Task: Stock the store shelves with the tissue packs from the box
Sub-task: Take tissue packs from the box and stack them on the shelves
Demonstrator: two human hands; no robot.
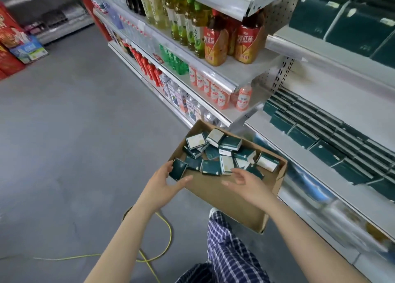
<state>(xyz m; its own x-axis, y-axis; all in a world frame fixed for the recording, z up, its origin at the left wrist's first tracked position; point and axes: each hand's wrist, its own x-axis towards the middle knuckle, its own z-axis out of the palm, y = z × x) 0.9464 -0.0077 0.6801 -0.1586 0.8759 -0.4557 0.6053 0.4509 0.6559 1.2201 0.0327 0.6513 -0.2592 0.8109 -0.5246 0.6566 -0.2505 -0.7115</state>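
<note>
Box top: we are seeing the cardboard box (224,197) open from above.
Far half: loose tissue packs (229,142) are crowding it.
Near half: bare cardboard is showing.
Right shelf (299,154): stacked packs (303,136) are lying low, leaving room under the upper shelf board (320,54).

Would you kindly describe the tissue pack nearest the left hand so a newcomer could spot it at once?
Look at the cardboard box in front of the shelves. In its near left corner stands a dark green tissue pack, tilted on edge. Unlike the heaped others, it sits between fingers and thumb of the left hand.
</note>
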